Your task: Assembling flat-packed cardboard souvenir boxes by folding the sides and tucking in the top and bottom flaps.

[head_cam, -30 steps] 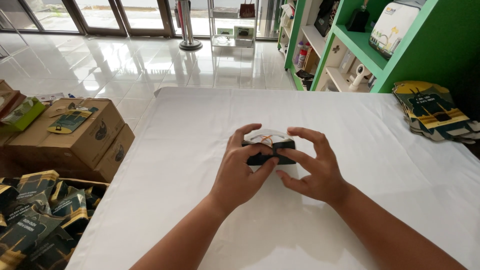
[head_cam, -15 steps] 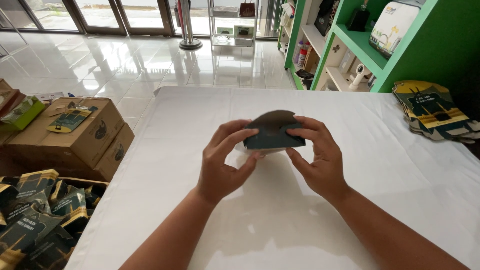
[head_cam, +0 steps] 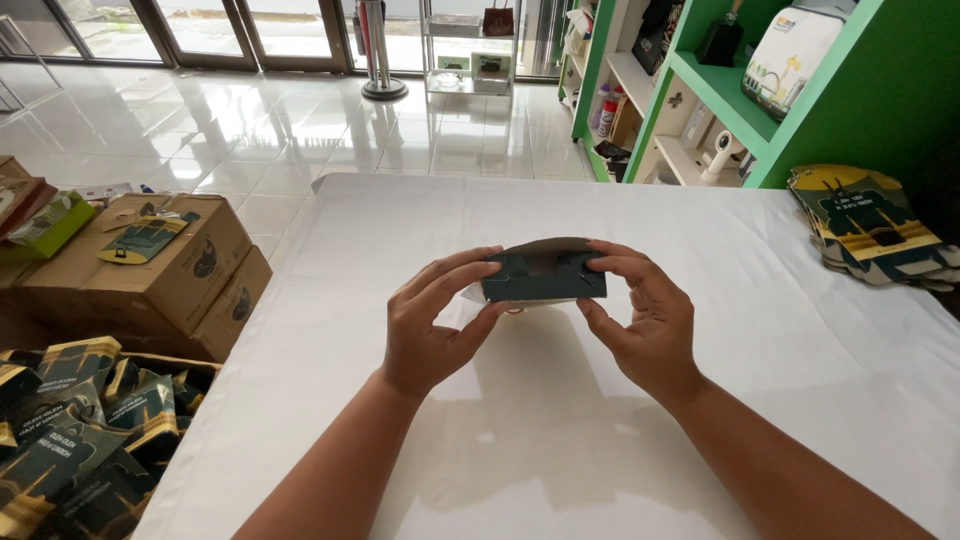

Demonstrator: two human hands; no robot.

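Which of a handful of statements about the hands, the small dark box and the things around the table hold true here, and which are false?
1. Both hands hold the small dark green box above the white table. True.
2. The left hand lies flat on the table. False: it has a grip on the box's left end.
3. A stack of flat printed cartons lies at the table's right edge. True.
4. The brown cardboard boxes sit on the table. False: they stand on the floor to its left.
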